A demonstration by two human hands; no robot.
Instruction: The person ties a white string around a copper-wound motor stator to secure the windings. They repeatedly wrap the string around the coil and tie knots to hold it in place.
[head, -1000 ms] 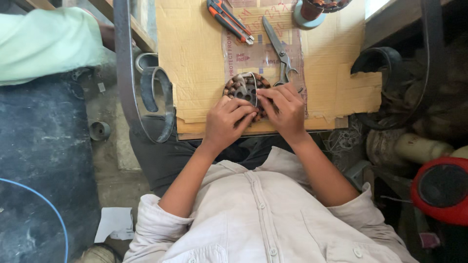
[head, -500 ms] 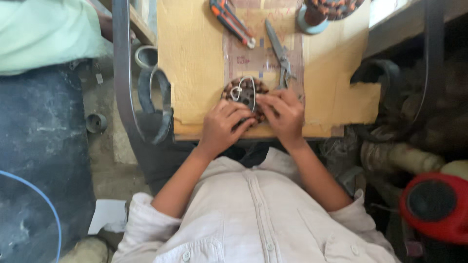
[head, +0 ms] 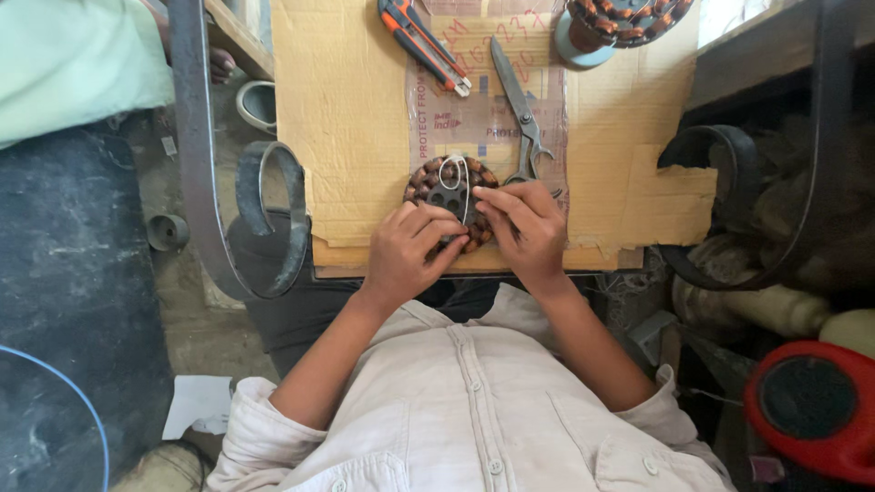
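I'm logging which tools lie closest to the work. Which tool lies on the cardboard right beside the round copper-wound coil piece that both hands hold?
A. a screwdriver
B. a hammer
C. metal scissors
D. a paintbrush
C: the metal scissors lie on the cardboard sheet, their handles ending next to the wound coil piece that the left hand and right hand grip.

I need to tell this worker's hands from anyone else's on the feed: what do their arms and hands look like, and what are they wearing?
Both the left hand and right hand are bare: no gloves, rings or watch visible. The forearms are bare too. The pale beige button-front shirt has its sleeves rolled up to about the elbows.
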